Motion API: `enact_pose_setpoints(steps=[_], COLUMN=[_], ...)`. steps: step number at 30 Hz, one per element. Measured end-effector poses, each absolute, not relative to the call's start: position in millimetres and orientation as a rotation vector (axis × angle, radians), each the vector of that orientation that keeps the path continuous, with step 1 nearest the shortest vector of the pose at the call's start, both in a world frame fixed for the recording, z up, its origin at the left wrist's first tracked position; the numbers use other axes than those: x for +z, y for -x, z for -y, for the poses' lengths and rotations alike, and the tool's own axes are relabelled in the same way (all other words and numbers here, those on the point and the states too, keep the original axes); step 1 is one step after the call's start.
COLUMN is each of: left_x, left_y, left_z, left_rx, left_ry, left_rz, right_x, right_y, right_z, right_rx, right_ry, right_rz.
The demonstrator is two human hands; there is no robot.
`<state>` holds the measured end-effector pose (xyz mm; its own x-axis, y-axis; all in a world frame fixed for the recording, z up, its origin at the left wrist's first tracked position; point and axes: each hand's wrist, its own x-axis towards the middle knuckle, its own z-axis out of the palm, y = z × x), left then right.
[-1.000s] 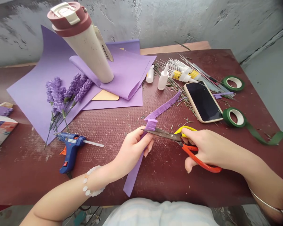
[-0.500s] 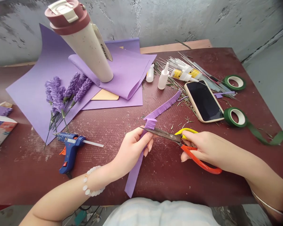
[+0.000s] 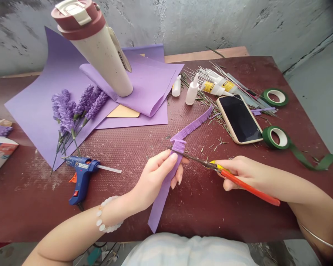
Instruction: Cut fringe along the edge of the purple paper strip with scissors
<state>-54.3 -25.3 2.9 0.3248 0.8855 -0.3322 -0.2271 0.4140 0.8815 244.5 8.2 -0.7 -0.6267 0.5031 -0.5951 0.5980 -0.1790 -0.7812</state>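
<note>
Pinched between the thumb and fingers of my left hand (image 3: pixel 158 173) is a long purple paper strip (image 3: pixel 162 199). Its far part is cut into a fringe and stretches away toward the phone; the uncut end hangs toward me. My right hand (image 3: pixel 240 171) grips a pair of scissors (image 3: pixel 201 160) with one yellow and one red handle. The dark blades lie across the strip just beyond my left thumb, and part of the lower blade is hidden by the strip. Left of my hands, a blue glue gun (image 3: pixel 83 177) with a clear glue stick lies on its side.
Purple flowers (image 3: pixel 72 111) lie on large purple sheets (image 3: pixel 30 107), where a tall tumbler (image 3: pixel 105 59) stands. Small glue bottles (image 3: pixel 192 90), a phone (image 3: pixel 240 120), wires (image 3: pixel 202 75) and green tape rolls (image 3: pixel 276 136) occupy the right side. A grey wall (image 3: pixel 188 26) backs the table.
The scissors have rolled over, the red handle swinging outward to the right, and the blades now cross the strip. My right hand has moved slightly right; my left still holds the strip.
</note>
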Motion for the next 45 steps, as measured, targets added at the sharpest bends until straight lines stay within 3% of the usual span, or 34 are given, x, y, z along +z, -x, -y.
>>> enact_pose_setpoints(steps=[5,16,27,45], left_x=[2,9,-2,-2], left_y=[54,51,54,55], left_z=[25,28,25,24], left_rx=[0.844,0.716,0.777,0.813], left_ry=[-0.815,-0.833,-0.777,-0.724], left_rz=[-0.972,-0.966,-0.947,-0.895], right_x=[-22,1,-15,-31], right_y=[-255,-253,-244,-243], right_z=[-11,-7,-5,-3], right_rx=[-2.169,-1.926,-2.215,-2.351], right_ry=[-1.194,-1.250,-1.241,-1.212], right_rz=[-1.819,-1.829,-1.726,-1.648])
